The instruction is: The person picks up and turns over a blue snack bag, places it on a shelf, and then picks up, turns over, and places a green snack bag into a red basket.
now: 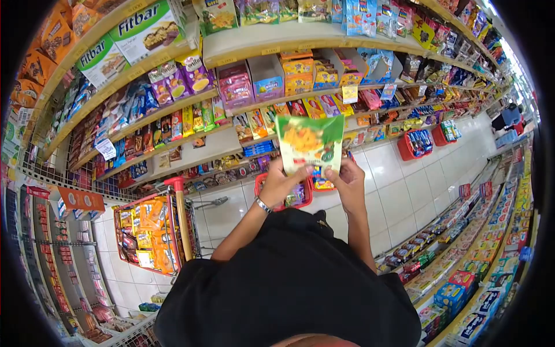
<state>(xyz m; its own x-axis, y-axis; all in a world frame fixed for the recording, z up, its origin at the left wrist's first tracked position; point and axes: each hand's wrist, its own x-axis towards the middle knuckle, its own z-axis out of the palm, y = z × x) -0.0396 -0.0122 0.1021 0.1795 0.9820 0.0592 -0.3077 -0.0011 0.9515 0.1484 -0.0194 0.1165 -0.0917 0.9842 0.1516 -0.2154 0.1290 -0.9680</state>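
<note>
1. Green and cream, the packet stands upright between both hands, in front of the shelves; its small print and red mark are too blurred to read.
2. "Fitbar" reads clearly on the large box at upper left, and again on the smaller box beside it.
3. Yellowish price strips run along the shelf edges, their figures mostly too faint to make out.
4. The left hand, with a bracelet at its wrist, grips the packet's lower left corner, thumb on the front, fingers curled behind.
5. The right hand pinches the lower right corner likewise, the two thumbs near each other.
6. Lower left, a cart carries orange and yellow packs.
</note>
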